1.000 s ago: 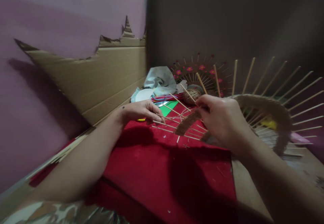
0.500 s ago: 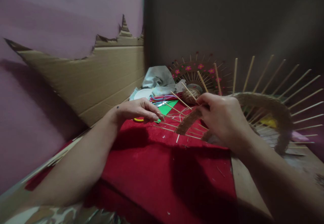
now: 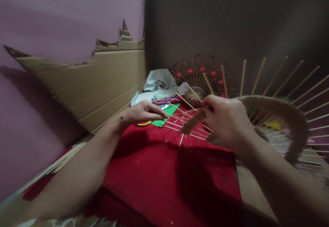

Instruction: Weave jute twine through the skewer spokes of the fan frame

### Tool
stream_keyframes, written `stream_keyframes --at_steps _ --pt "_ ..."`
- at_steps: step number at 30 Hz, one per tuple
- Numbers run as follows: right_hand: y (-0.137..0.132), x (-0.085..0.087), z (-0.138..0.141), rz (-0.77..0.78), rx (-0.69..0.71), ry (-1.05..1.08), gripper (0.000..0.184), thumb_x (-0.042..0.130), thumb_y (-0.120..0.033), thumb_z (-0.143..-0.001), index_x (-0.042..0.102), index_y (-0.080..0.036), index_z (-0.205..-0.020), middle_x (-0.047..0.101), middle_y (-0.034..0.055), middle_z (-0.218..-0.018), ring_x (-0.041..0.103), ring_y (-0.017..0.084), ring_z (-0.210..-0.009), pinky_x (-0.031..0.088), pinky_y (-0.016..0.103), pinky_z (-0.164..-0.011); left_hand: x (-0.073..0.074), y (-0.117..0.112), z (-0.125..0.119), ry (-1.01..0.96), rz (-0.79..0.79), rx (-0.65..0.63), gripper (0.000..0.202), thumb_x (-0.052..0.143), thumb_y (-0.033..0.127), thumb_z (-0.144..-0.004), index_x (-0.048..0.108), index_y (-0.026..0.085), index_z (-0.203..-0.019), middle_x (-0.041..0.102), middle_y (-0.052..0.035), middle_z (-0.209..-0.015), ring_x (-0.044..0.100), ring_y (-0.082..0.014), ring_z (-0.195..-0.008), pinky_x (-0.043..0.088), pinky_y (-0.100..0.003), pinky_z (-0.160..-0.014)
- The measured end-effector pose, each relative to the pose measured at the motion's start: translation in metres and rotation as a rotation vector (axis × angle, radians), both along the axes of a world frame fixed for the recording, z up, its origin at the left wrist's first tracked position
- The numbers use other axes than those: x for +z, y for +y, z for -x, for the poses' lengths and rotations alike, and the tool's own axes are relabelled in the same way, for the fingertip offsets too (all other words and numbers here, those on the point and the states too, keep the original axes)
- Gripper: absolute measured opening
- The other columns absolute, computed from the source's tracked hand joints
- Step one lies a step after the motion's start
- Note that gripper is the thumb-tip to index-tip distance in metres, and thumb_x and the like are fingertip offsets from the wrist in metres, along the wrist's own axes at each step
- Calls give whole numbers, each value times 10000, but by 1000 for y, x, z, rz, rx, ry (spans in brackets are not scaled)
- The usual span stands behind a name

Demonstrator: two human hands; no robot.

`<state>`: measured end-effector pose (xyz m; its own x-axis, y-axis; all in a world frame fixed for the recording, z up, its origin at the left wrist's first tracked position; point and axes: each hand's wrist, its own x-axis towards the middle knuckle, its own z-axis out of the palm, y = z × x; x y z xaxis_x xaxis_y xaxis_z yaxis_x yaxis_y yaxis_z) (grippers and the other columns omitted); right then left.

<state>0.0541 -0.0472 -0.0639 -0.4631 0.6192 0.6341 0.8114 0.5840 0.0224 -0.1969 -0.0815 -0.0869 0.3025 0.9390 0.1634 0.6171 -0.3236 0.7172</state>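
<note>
A half-round frame of thin wooden sticks carries a brown twine-woven band (image 3: 272,106); the sticks fan out past its edge. My right hand (image 3: 223,117) is closed on the band near its left end, its fingertips partly hidden behind the hand. At the frame's left side, my left hand (image 3: 149,113) pinches the outer end of a thin wooden stick (image 3: 176,118). Strands of twine cross near these sticks, but I cannot make out whether one is in the left fingers. A ball of twine (image 3: 194,97) sits just behind the frame.
Red cloth (image 3: 154,172) covers the table. Behind the left hand lie green paper (image 3: 168,112), yellow-handled scissors (image 3: 144,123) and a pale crumpled bag (image 3: 160,79). A flower-decorated fan (image 3: 190,71) stands at the back. Torn cardboard (image 3: 113,79) leans on the left wall.
My left hand has shifted slightly right along the sticks. The frame's right side has swung a little outward and nearer, while the right hand keeps its hold. The view has moved slightly.
</note>
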Motion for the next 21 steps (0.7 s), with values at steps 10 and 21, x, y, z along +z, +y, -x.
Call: stream_keyframes --at_steps 10,21 --pt "8 1 -3 -50 -48 38 158 479 -167 -764 629 -196 -806 656 59 -706 570 178 -599 325 286 -515 -3 -7 -8 78 -110 -29 291 518 169 -797 649 131 -1054 659 -24 -694 502 -60 -535 407 -163 -506" --pt "1 12 -5 91 11 125 153 517 -180 -741 660 -208 -789 656 34 -652 583 177 -603 369 280 -545 -3 1 9 -150 304 -141 327 528 199 -807 609 135 -1117 592 -17 -612 509 -72 -484 415 -184 -477"
